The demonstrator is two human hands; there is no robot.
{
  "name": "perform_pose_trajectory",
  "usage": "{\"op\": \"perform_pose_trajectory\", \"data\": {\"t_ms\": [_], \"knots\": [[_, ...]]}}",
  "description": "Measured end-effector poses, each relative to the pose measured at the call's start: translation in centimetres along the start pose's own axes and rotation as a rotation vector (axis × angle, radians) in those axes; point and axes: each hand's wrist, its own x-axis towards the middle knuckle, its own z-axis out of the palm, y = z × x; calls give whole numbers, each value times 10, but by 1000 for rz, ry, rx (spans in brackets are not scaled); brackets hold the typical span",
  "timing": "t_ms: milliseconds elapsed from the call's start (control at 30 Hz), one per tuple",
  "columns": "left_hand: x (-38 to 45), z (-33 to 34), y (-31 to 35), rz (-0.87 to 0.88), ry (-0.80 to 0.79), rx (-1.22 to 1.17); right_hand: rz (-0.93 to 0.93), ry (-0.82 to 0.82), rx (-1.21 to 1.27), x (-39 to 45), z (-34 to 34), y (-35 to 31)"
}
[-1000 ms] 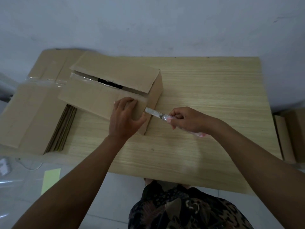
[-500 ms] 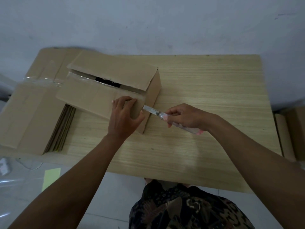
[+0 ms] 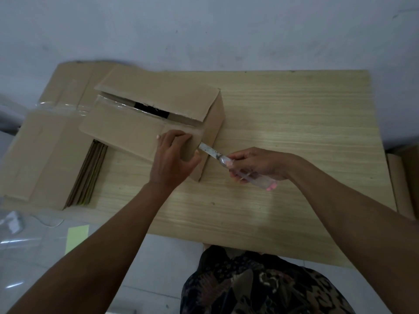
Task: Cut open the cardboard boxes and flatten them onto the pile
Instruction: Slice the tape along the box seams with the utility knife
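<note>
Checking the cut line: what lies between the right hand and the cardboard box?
In the head view, only the knife blade spans from the right hand to the cardboard box.

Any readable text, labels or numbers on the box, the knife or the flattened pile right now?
None readable.
Box: plain brown faces, no print visible.
Knife: clear handle, dark specks on the blade, no lettering legible.
Flattened pile: only clear tape, no words.

Bare table (image 3: 294, 123) right of the box (image 3: 140, 132); flattened pile (image 3: 45, 143) seemingly crowds left.
</note>
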Motion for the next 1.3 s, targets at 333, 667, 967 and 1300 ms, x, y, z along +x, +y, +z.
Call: {"op": "perform_pose_trajectory", "data": {"t_ms": [333,667,967,1300], "knots": [[6,3,-1,-13,-20,12,-66,202,-59,10,-3,-21],[17,4,3,-54,-32,16,-51,304,-168,10,-8,-46],[27,8,4,-34,-16,46,-70,347,-128,19,0,-64],[27,9,3,-10,-30,-1,2,270,-240,27,-23,-70]]}}
